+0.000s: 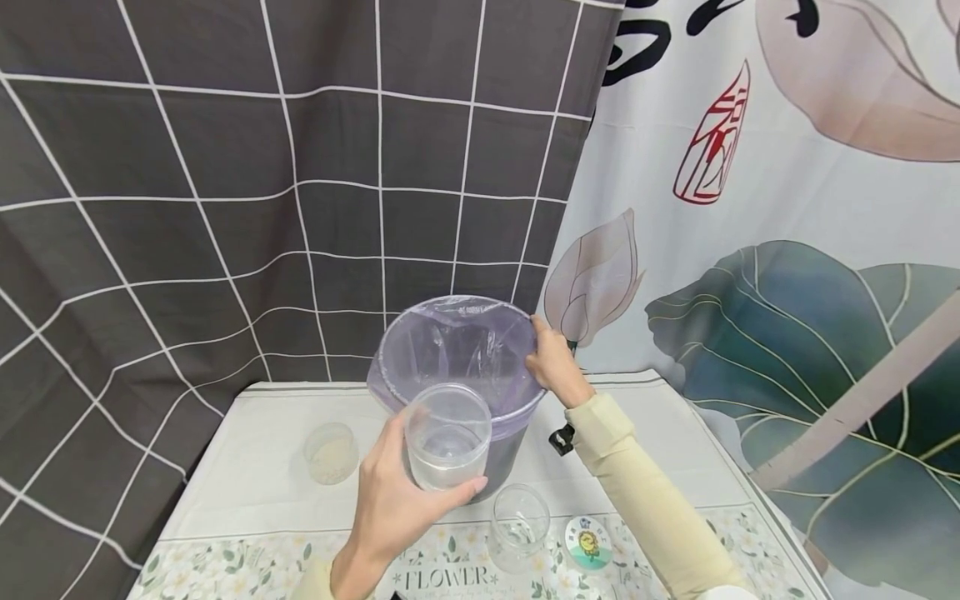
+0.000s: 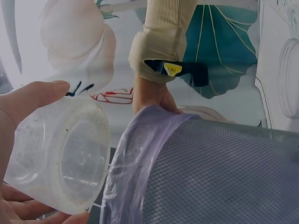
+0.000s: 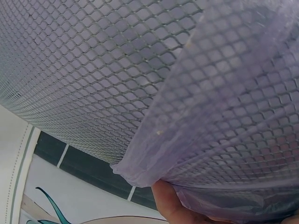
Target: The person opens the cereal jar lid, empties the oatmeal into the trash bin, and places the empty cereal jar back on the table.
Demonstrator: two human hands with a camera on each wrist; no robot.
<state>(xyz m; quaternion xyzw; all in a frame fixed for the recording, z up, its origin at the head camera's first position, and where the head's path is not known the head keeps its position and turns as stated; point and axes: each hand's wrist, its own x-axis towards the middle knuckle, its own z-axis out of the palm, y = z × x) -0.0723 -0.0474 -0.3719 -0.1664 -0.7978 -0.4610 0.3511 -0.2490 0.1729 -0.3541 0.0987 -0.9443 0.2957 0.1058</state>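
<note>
In the head view, a wire-mesh trash bin (image 1: 501, 457) stands mid-table, lined with a purple plastic bag (image 1: 459, 342) folded over its rim. My right hand (image 1: 557, 363) grips the bin's right rim through the bag. The right wrist view has its fingers (image 3: 170, 203) against the bag's folded edge, below the mesh. In front of the bin, my left hand (image 1: 401, 504) holds a clear plastic container (image 1: 448, 437), thumb on one side and fingers on the other. Small dark specks show on the container (image 2: 84, 154) in the left wrist view, close beside the bin's bagged rim.
A clear round container (image 1: 331, 453) with pale contents sits at the left. Near the front stand a clear cup (image 1: 519, 527) and a round coaster (image 1: 588, 543) with a yellow flower picture. Dark checked cloth (image 1: 337, 225) and a printed curtain (image 1: 675, 225) hang behind the table.
</note>
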